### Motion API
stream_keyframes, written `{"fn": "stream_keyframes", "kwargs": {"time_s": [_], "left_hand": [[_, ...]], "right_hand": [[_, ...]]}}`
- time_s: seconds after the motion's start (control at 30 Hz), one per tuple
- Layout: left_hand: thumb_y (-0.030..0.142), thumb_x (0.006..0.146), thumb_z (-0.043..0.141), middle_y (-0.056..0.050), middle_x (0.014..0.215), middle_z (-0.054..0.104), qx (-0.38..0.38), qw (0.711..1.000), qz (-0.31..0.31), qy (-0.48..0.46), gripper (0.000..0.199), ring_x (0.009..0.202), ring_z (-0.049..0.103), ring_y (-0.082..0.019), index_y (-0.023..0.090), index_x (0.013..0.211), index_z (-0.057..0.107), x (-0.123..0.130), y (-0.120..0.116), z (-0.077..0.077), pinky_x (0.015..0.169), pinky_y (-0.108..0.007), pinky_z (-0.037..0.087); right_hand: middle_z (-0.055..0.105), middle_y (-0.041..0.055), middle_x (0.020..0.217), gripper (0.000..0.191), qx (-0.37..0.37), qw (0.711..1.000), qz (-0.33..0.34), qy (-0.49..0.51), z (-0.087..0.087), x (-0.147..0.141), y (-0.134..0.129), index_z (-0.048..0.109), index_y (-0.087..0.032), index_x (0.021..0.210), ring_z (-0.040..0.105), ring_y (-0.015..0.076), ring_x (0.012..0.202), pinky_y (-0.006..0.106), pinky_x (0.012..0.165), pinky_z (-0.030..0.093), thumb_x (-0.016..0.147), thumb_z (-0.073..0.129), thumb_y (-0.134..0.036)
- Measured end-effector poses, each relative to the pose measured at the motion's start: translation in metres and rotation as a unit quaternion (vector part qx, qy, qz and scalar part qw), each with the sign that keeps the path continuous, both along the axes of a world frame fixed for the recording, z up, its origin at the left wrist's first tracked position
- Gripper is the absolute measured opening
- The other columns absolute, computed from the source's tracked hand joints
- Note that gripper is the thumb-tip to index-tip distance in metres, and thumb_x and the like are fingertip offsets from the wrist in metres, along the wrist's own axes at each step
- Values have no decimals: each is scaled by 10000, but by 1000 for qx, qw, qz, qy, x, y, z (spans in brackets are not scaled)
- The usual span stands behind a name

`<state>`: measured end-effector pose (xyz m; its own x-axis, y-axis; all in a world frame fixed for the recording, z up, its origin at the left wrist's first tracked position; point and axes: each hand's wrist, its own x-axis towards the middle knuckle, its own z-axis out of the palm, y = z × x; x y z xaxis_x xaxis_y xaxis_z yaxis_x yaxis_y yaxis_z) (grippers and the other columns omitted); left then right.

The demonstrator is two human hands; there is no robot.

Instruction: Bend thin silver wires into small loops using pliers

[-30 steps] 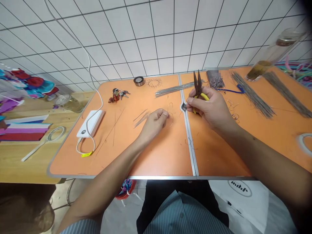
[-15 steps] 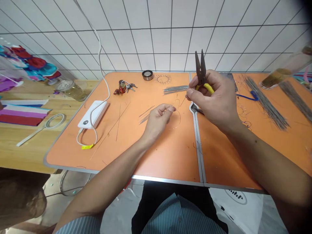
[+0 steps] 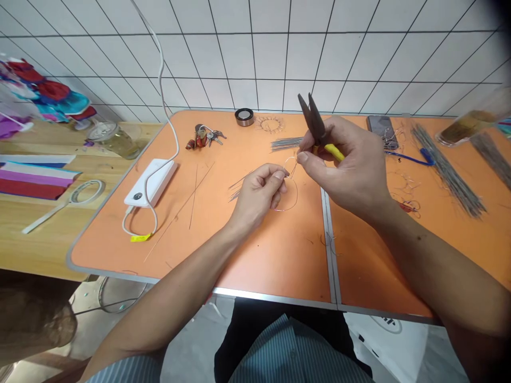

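A thin wire (image 3: 297, 198), bent into a curved loop, is pinched between the thumb and fingers of my left hand (image 3: 259, 196). My right hand (image 3: 353, 165) is closed round yellow-handled pliers (image 3: 315, 121), whose dark jaws point up and stand slightly apart. My right thumb and fingertip meet at the upper end of the bent wire, close to my left fingertips. Behind the hands lies a bundle of straight wires (image 3: 286, 143). More short wires (image 3: 236, 186) lie beside my left hand, partly covered by it.
On the orange table (image 3: 275, 255) are a white power bank (image 3: 150, 183) with a cable, keys (image 3: 209, 137), a tape roll (image 3: 244, 117), a wire ring (image 3: 270, 124) and a phone (image 3: 382, 132). A large wire bundle (image 3: 449, 173) lies right. A person's head (image 3: 35, 319) shows lower left.
My right hand has moved left and slightly down toward my left hand, the pliers tilting further left. The view has shifted a little, and the phone now shows more fully.
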<state>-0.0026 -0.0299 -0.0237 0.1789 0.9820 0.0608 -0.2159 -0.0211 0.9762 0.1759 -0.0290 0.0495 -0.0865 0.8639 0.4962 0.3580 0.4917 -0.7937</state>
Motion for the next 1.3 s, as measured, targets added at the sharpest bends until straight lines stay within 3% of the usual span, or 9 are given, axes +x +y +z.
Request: {"fn": "stream_keyframes", "kwargs": {"time_s": [0.17, 0.37, 0.53, 0.8, 0.93, 1.13, 1.3], "left_hand": [[369, 1026, 701, 37, 755, 656, 6, 1000, -6, -7, 167, 436, 437, -59, 209, 979, 713, 0, 0, -1, 448, -248, 323], [408, 1016, 716, 23, 809, 705, 8, 1000, -23, -13, 205, 461, 454, -57, 212, 967, 681, 0, 0, -3, 480, -242, 359], [401, 997, 725, 13, 814, 712, 2, 999, -29, -15, 206, 459, 455, -60, 206, 955, 675, 2, -1, -3, 472, -244, 365], [318, 941, 744, 62, 642, 486, -47, 998, -37, -17, 157, 497, 332, -72, 189, 1028, 764, 1, -3, 1, 469, -223, 226], [419, 942, 780, 77, 590, 392, -36, 998, -47, -28, 233, 502, 280, -78, 188, 968, 769, 2, -3, 3, 469, -228, 186], [358, 835, 839, 57, 648, 501, -95, 992, -65, -60, 217, 473, 280, -49, 178, 888, 730, 2, -2, 4, 450, -221, 164], [320, 866, 778, 82, 604, 422, -121, 987, -89, -57, 162, 449, 215, -49, 187, 936, 720, 1, -3, 7, 446, -211, 111]], "right_hand": [[700, -1, 879, 179, 14, 1000, 2, -26, -2, 0, 1, 717, -270, 911, 673, 208, 858, 372, 787, 574, 853, 782, -114], [678, 1, 873, 184, -20, 1000, 2, -3, -4, -3, 3, 733, -266, 901, 675, 217, 904, 359, 792, 560, 839, 806, -108], [668, 2, 855, 192, -43, 999, 1, 23, -2, -3, 4, 716, -258, 878, 629, 176, 793, 350, 740, 554, 844, 798, -88], [654, 0, 815, 215, -110, 991, 27, 68, 2, -1, 9, 658, -267, 865, 667, 191, 784, 331, 651, 566, 850, 836, -148], [651, -12, 799, 221, -150, 983, 46, 90, 2, 0, 12, 657, -257, 892, 661, 166, 744, 347, 707, 584, 865, 819, -110], [656, -2, 791, 233, -166, 980, 42, 98, 1, 1, 14, 669, -250, 867, 675, 161, 731, 325, 662, 580, 837, 832, -86], [668, 15, 790, 225, -174, 979, 45, 98, -2, 2, 16, 683, -258, 866, 694, 182, 735, 320, 601, 579, 824, 859, -123]]}}
